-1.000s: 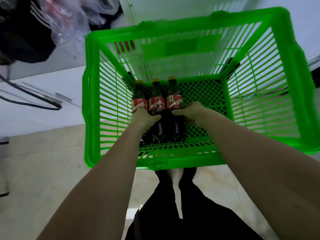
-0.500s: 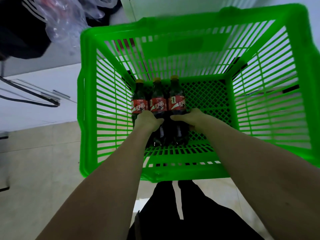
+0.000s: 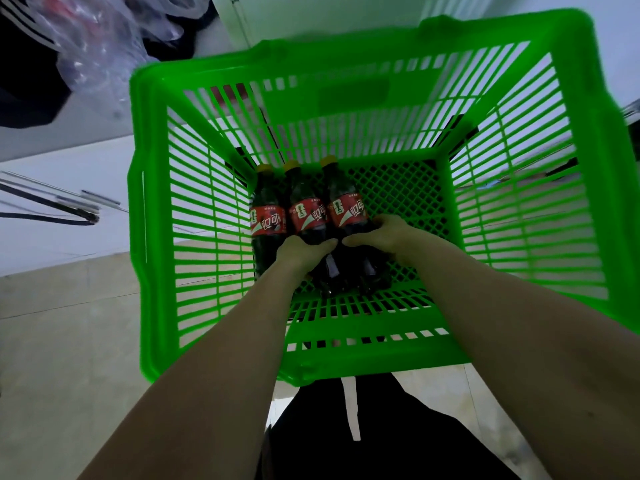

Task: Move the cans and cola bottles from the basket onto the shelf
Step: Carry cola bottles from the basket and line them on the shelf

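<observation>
Three dark cola bottles with red labels and yellow caps lie side by side on the floor of a bright green slatted basket [image 3: 152, 216], caps pointing away from me. My left hand [image 3: 303, 252] is closed over the lower part of the middle bottle [image 3: 308, 216]. My right hand [image 3: 379, 233] grips the right bottle [image 3: 346, 209] below its label. The left bottle [image 3: 266, 220] lies untouched against the basket's left wall. No cans or shelf are in view.
The basket stands on a pale tiled floor [image 3: 62, 341] right in front of my dark trousers [image 3: 381, 431]. A white surface with black cables [image 3: 69, 216] lies to the left. Clear plastic bags [image 3: 97, 39] and dark fabric sit at the upper left.
Both hands stay on the bottles. The view has shifted slightly, so the basket sits further right and lower in the frame; the bottles have tilted a little leftward.
</observation>
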